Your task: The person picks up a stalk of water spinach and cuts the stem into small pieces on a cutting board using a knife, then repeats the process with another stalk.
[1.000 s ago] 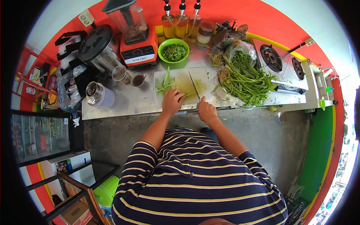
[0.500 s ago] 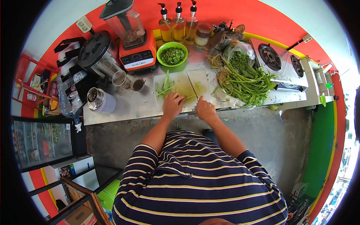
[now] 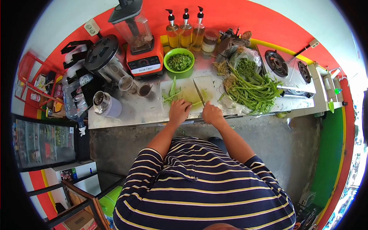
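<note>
A person in a navy shirt (image 3: 207, 191) with pale stripes stands at a metal-topped table (image 3: 142, 112), a kitchen knife (image 3: 198, 91) in the right hand (image 3: 212, 114) and a slim green stem (image 3: 197, 102) under the left hand (image 3: 180, 110). The right fingers are clamped around the knife's handle (hidden inside the fist); the left fingers are drawn together over the stem, though the thumb's exact grip cannot be made out. The stem lies on a pale, smooth cutting board (image 3: 188, 82), its free end pointing toward the blade. It looks light, crisp and easily bruised, probably slick where the board is wet, and is best held near its end with fingertips tucked back from the edge. The knife, narrow, stiff and straight, should balance well when held by the handle alone. Long, soft leaves (image 3: 171, 92) lie loose on the board's left part. To the right sprawls a springy, tangled heap of leafy greens (image 3: 258, 94) with stringy, straw-colored roots, beside a crinkled clear plastic bag (image 3: 247, 53). Behind the board, a round, glossy lime-green bowl (image 3: 166, 61) holds finely chopped greens (image 3: 179, 61), near a blender (image 3: 143, 61) with an orange-red base.
</note>
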A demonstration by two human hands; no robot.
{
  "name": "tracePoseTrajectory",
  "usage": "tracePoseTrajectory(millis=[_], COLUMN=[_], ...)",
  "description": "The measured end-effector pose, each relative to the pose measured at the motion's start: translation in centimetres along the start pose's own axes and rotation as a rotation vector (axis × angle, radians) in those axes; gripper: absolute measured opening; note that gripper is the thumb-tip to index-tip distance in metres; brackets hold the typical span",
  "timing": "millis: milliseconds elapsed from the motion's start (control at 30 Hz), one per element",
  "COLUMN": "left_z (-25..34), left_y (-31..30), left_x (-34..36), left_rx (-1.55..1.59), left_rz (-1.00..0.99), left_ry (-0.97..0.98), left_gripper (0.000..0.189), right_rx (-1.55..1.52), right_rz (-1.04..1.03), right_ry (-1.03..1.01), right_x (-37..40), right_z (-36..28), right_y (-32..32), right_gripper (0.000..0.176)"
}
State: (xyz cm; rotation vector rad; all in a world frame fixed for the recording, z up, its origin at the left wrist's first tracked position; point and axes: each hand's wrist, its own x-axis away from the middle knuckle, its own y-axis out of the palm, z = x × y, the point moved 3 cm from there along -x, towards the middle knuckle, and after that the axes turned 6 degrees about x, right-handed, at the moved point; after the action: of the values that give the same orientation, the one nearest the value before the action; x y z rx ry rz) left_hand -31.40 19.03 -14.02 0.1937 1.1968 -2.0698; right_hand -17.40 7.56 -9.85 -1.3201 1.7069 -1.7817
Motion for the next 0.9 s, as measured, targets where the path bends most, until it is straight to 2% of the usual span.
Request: tracePoseTrajectory(millis=[100, 300, 433, 567, 700, 900], left_z=[0.0, 0.0, 0.1, 0.1, 0.0, 0.2], left_y=[0.1, 0.1, 0.1, 0.0, 0.2, 0.0], left_x=[-0.1, -0.1, -0.2, -0.2, -0.1, -0.2], left_rx=[-0.027, -0.021, -0.015, -0.020, -0.010, -0.014], left_rz=[-0.012, -0.044, -0.059, -0.035, -0.048, -0.036], left_ry=[0.013, 0.005, 0.017, 0.024, -0.002, 0.011], left_gripper=[0.008, 0.011, 0.009, 0.010, 0.010, 0.010], right_rx=[-0.044, 0.014, -0.021, -0.062, -0.029, -0.013], right_rz=[-0.038, -0.002, -0.030, -0.082, -0.156, -0.148], right_ry=[0.070, -0.016, 0.019, 0.057, 0.031, 0.072], right_x=[1.2, 0.0, 0.9, 0.9, -0.4, 1.1], right_z=[-0.1, -0.5, -0.6, -0.4, -0.1, -0.9], right_y=[1.4, 0.5, 0.0, 1.4, -0.2, 1.4], right_gripper=[0.031, 0.029, 0.029, 0.032, 0.037, 0.040])
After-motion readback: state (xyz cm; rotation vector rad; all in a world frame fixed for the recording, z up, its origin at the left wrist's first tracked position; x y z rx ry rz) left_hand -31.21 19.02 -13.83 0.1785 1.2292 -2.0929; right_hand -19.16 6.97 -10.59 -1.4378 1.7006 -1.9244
